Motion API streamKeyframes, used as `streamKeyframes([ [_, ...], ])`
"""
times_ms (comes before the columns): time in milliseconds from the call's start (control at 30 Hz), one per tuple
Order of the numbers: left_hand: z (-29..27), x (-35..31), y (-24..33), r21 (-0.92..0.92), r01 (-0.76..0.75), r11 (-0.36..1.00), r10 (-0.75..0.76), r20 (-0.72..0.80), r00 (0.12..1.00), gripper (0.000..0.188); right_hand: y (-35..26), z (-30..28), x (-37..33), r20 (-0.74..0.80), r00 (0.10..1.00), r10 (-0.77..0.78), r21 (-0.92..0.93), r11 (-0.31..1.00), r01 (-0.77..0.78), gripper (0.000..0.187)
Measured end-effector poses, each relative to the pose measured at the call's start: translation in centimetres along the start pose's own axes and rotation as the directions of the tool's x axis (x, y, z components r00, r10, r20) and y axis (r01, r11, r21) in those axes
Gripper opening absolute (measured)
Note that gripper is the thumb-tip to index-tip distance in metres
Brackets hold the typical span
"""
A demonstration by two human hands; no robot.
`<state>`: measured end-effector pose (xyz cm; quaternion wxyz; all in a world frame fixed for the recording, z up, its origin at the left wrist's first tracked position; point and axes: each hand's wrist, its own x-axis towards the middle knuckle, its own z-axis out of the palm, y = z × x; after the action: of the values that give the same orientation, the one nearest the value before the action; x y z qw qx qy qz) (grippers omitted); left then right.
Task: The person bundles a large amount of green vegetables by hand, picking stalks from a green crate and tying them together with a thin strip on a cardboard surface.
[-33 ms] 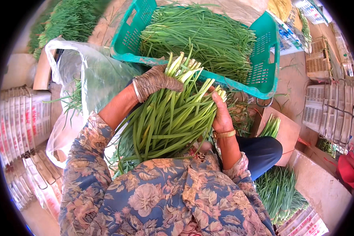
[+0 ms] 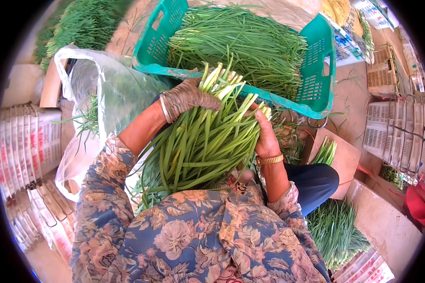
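Note:
A thick bunch of garlic chives (image 2: 203,146) lies across my lap, its pale cut ends pointing away from me and its green leaves hanging toward me. My left hand (image 2: 190,100), in a worn brown glove, is closed round the stems on the left, just below their white ends. On the right, my bare right hand (image 2: 267,137) grips a smaller part of the bunch near its ends, thumb on top and the other fingers mostly hidden. A gold-coloured watch band (image 2: 269,161) circles that wrist.
A green plastic crate (image 2: 318,78) full of chives (image 2: 236,47) stands just beyond my hands. Left of me is a clear plastic bag (image 2: 113,89) with loose leaves. To the right are a board (image 2: 342,158) with a small bundle (image 2: 325,152) and more chives (image 2: 337,231). Stacked white crates (image 2: 30,141) flank me.

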<state>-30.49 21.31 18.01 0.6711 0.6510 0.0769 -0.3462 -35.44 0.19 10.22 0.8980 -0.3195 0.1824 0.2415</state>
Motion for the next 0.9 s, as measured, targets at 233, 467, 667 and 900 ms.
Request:
streamKeyframes([
  [233, 0.7, 1.4, -1.0, 0.056, 0.005, 0.998, -0.012, 0.115, 0.993, 0.061, -0.8, 2.3, 0.7, 0.048, 0.999, -0.008, -0.211, 0.977, 0.017, 0.041],
  [467, 1.1, 3.5, -1.9, 0.268, 0.02, 0.963, -0.051, 0.112, 0.992, 0.056, -0.6, 3.1, 1.2, -0.126, 0.992, 0.018, -0.192, 0.981, -0.042, 0.032],
  [667, 0.7, 3.5, -2.6, -0.021, 0.01, 1.0, -0.008, 0.07, 0.997, 0.039, -0.1, 0.5, 0.4, -0.077, 0.996, -0.037, 0.004, 0.999, 0.038, 0.036],
  [900, -1.7, 2.9, -2.7, -0.076, -0.111, 0.991, 0.108, -0.049, 0.993, 0.033, -0.6, -0.4, -0.4, 0.003, 0.997, -0.075, 0.226, 0.971, 0.073, 0.027],
])
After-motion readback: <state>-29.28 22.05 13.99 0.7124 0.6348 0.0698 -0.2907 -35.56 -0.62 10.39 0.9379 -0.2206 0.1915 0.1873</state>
